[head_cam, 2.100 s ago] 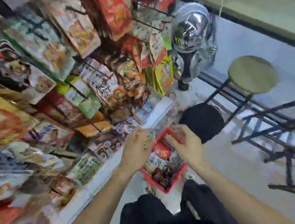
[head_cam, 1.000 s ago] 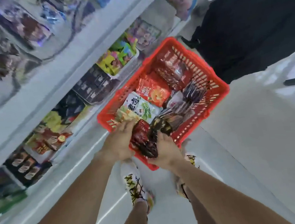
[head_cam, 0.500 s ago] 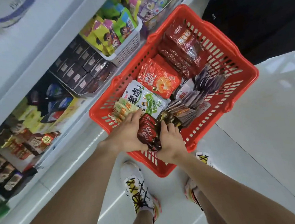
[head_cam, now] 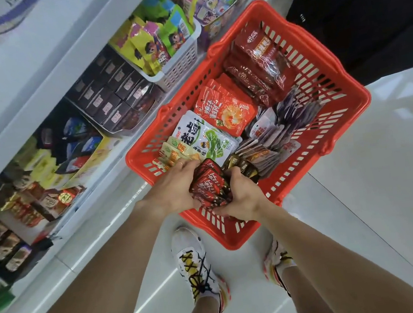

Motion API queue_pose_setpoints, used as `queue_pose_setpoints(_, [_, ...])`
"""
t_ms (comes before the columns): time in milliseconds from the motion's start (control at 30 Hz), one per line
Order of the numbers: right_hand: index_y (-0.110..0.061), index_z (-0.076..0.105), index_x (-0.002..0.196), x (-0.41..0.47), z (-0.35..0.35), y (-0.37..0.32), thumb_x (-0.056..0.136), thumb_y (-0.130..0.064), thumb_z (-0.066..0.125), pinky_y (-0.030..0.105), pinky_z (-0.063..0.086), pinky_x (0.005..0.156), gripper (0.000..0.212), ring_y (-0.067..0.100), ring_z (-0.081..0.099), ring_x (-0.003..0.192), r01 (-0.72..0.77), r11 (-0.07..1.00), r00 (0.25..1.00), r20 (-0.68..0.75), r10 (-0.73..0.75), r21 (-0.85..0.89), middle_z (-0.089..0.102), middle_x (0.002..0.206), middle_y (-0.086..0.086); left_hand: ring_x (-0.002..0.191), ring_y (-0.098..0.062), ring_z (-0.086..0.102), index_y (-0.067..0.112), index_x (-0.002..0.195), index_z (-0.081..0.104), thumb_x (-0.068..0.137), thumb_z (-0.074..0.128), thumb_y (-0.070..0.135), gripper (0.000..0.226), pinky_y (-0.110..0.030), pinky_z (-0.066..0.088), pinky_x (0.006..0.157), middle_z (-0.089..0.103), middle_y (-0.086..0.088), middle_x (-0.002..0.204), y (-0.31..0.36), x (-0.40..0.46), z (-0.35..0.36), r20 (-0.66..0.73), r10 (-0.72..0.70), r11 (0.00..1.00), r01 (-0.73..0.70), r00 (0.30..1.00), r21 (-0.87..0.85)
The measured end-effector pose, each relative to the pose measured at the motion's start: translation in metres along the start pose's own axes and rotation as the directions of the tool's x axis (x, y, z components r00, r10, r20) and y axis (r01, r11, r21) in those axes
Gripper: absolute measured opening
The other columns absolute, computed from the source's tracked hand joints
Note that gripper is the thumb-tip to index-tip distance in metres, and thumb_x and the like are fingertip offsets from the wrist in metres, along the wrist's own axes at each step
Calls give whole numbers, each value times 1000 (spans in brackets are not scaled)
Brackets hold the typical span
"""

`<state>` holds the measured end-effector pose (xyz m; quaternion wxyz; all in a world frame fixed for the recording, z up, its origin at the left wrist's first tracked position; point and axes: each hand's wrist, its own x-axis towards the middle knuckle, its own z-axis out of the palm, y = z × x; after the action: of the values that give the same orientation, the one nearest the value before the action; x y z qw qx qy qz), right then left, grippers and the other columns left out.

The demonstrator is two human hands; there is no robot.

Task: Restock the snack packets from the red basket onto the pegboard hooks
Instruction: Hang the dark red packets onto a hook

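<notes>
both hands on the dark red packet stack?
Touching. Head view: left hand and right hand both wrap the dark red packet stack above the red basket.

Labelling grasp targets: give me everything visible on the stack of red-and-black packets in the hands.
The stack of small packets is glossy dark red and black film with white printed characters, several fanned together, edges slightly splayed. It sits over the near corner of the red basket, tilted, tops pointing away from the person. The left hand grips its left side; the right hand curls round its right and lower edge. Whether it rests on anything beneath is hidden.
</notes>
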<state>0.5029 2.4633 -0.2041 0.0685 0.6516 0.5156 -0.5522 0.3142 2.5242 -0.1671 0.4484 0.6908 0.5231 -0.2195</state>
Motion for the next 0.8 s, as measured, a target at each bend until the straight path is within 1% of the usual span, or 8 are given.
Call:
queue_pose_setpoints(133, [-13,27,152,3,2,-8,53,-61,94,46,51,105,128,28,55,122,16,997,1000,27,-14,-76,54,133,7,143,-26,45,15,159,36,77,91,30,100,-37,41,117,44,-6,153,-1,1,2,5,14,998,-14,1000,62])
queue_pose_setpoints(200, [-16,34,139,6,5,-14,51,-64,93,46,55,97,116,27,59,112,-3,998,1000,5,4,-64,57,122,6,140,-25,47,15,155,42,77,91,32,94,-38,42,115,47,-5,149,-2,1,4,0,13,999,-13,1000,49])
queue_pose_setpoints(300, [-22,33,118,8,3,-17,57,-52,93,42,59,84,91,24,66,93,0,1000,1000,-8,-1,-8,63,105,1,137,-24,48,17,153,46,80,89,38,88,-39,44,112,47,-3,147,-4,-2,4,-20,3,1000,-3,1000,15])
queue_pose_setpoints(367, [-22,33,118,4,-1,-16,61,-43,94,37,60,81,86,21,68,87,5,998,1000,1,-5,69,65,101,-2,136,-23,48,19,152,49,80,89,42,86,-40,43,113,47,-3,147,-4,-5,2,-32,-1,1000,0,999,-25])
queue_pose_setpoints(467, [-20,36,126,-4,-10,-10,62,-37,96,34,58,85,90,19,68,94,4,986,1000,28,-8,168,66,108,-4,135,-22,47,27,148,51,78,89,49,83,-41,43,112,49,-1,145,-1,-10,-2,-47,10,997,-13,999,-81])
queue_pose_setpoints(633, [-23,36,139,-4,-21,-5,61,-21,98,37,54,100,99,15,65,108,-65,928,989,144,12,368,65,116,-5,125,-19,55,45,139,48,72,87,62,79,-43,50,105,56,6,139,-4,-10,-4,-28,7,981,-12,1000,-194])
queue_pose_setpoints(700, [-23,39,143,-1,-24,-3,62,-13,97,39,54,104,100,13,66,109,-98,890,982,191,12,446,67,119,-4,129,-18,54,50,140,45,72,86,65,80,-43,50,107,54,8,142,-6,-9,-4,-32,9,970,-16,999,-244])
queue_pose_setpoints(800, [-27,44,143,-4,-37,-3,66,-10,95,37,55,99,94,13,69,109,-122,828,975,221,-2,547,72,119,-3,135,-13,52,54,151,37,72,92,57,95,-35,45,110,50,12,146,0,-13,-3,-76,-19,878,-20,997,-479])
